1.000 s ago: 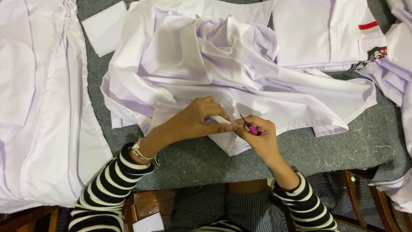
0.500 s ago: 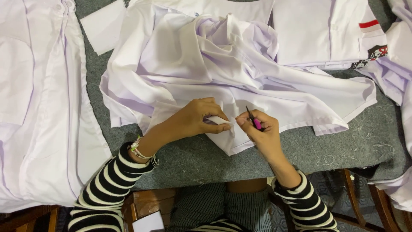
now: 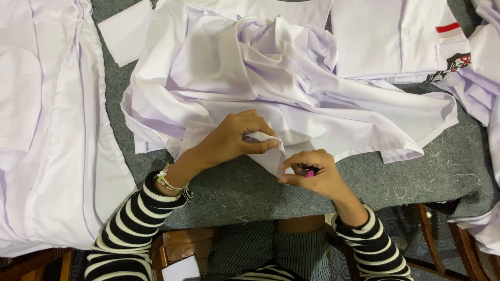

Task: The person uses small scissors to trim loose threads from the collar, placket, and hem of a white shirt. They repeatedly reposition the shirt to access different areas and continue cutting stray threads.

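Observation:
A crumpled white shirt [image 3: 271, 83] lies across the grey felt-covered table [image 3: 406, 182] in front of me. My left hand [image 3: 234, 138] pinches a fold of the shirt's hem near the table's front edge. Just to its right, my right hand [image 3: 312, 174] is closed around a small pink-handled tool [image 3: 309, 172], mostly hidden in the fist, and its fingers touch the same corner of fabric. Both forearms wear black-and-white striped sleeves, and a beaded bracelet [image 3: 169, 183] sits on the left wrist.
A long white garment [image 3: 47, 135] drapes over the table's left side. Folded white shirts [image 3: 385, 41] lie at the back right, one with a red stripe and a dark patch. More white cloth [image 3: 484, 78] hangs at the right edge. Thread scraps litter the felt. Wooden chair parts show below.
My right hand has curled tighter, so the pink tool's tip no longer sticks out. It has moved slightly down and left along the hem. The left hand keeps its pinch.

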